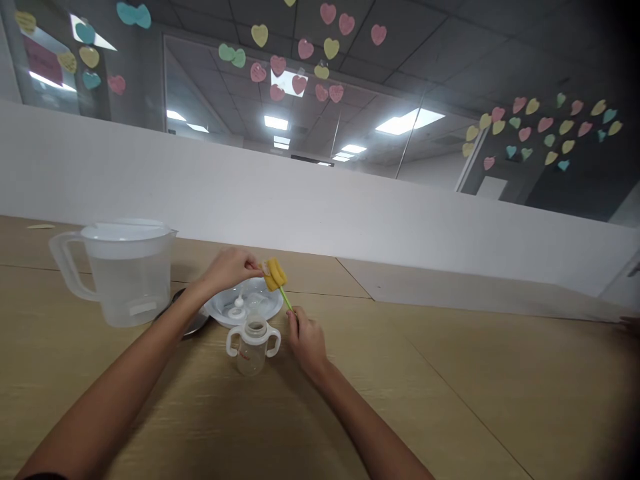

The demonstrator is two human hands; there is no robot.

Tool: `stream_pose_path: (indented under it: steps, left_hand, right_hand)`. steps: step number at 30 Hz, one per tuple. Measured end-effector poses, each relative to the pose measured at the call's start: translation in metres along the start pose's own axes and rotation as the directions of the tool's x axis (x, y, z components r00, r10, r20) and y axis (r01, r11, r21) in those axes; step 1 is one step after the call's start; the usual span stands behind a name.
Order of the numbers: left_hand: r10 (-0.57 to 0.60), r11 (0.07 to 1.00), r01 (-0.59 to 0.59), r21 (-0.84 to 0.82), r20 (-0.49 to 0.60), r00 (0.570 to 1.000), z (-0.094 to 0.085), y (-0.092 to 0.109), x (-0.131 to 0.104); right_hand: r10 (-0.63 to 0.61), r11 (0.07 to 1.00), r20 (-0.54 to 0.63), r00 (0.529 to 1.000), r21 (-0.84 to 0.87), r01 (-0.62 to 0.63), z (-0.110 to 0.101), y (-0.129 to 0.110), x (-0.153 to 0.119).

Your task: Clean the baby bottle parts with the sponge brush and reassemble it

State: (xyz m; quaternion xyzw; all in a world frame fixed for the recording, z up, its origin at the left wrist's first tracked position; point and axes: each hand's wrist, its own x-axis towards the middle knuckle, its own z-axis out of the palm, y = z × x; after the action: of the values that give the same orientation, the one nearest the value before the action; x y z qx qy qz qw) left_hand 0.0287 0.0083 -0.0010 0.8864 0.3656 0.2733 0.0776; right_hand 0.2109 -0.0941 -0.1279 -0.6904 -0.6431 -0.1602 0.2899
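A sponge bottle brush with a yellow head and a thin green handle is held up above a white bowl. My right hand is closed around the lower part of the handle. My left hand pinches at the left edge of the yellow head, where a small whitish patch shows. Just below stands a clear baby bottle, upright and uncapped, with a white two-handled grip around its neck. In the white bowl behind it lie a bottle nipple with its ring and a clear cap.
A large translucent pitcher with a lid and liquid in it stands at the left. A dark round dish is partly hidden by my left forearm. A white wall borders the table's back, with glass above it.
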Motion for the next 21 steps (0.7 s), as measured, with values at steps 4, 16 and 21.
stream_pose_path:
  steps: [4,16,21]
  left_hand:
    - [-0.125,0.984,0.134,0.116,-0.086,0.988,-0.015,-0.011,-0.002]
    - [-0.518,0.783,0.416,0.463,0.114,0.848,-0.033,-0.064,-0.012]
    - [-0.531,0.808,0.404,0.429,0.235,0.814,-0.016,-0.084,-0.01]
  right_hand:
    - [-0.033,0.999,0.003,0.999,0.021,0.033,-0.001,-0.001,-0.001]
    - [-0.003,1.0,0.001,1.0,0.02,0.003,0.0,0.001,0.001]
    - [-0.003,1.0,0.012,1.0,-0.005,0.003,0.001,0.001,0.001]
